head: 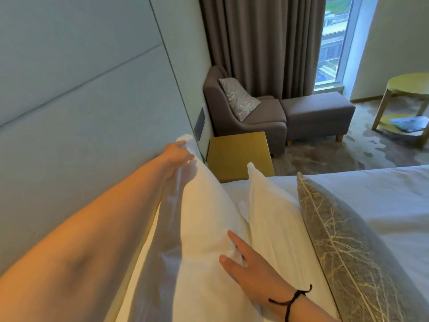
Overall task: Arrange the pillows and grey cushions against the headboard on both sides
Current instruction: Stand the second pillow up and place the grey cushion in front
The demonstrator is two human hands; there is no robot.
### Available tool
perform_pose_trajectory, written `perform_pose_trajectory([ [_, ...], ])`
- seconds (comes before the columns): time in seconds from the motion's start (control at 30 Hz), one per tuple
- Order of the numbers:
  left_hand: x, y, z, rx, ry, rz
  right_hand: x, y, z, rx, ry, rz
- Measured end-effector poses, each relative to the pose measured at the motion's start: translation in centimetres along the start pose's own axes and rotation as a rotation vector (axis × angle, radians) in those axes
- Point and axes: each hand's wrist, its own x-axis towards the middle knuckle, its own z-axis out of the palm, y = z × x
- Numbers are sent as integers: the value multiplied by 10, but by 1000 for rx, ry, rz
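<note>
A large white pillow (pixel 204 205) stands upright against the pale padded headboard (pixel 81 101). My left hand (pixel 177 153) pinches its far top corner. My right hand (pixel 250 270) lies flat on the near face of that pillow, fingers spread, with a black cord at the wrist. A second white pillow (pixel 271 214) leans just to its right. A grey cushion with a pale branch pattern (pixel 343 247) leans against the second pillow. The white bed cover (pixel 383 201) stretches off to the right.
A yellow bedside table (pixel 239 156) stands beyond the pillows. Behind it are a grey armchair (pixel 255 122) holding another patterned grey cushion (pixel 239 98), a grey footstool (pixel 318 115), brown curtains, a window and a round yellow-green table (pixel 408 87).
</note>
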Motion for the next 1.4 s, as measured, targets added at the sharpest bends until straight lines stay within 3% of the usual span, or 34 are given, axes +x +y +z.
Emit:
perform_pose_trajectory([
  [0.13,9,-2,-9,348,188,-97,-6,4,-1,24,15,22],
  [0.2,4,-7,-11,503,180,-45,-8,8,4,17,27,16],
  [0.3,-20,-22,-5,488,81,1,-12,18,17,-70,54,8],
  [0.5,-113,-64,9,398,48,-61,-29,47,49,-73,139,92],
  [0.67,-231,-86,6,546,-26,-125,-56,51,59,-32,135,115],
  [0.87,-328,-108,-27,622,26,-159,-107,55,91,-97,194,111],
  [0.97,-349,-115,-42,606,56,-83,-132,57,109,-117,215,134],
  [1.07,-354,-114,-54,759,105,28,-147,56,124,-122,243,137],
  [1.2,-357,-114,-70,1019,178,115,-161,49,140,-231,112,112],
  [1.3,-371,-116,-64,1076,151,122,-176,46,125,-331,1,68],
  [1.4,-395,-123,-49,1071,152,130,-196,54,88,-626,-32,15],
])
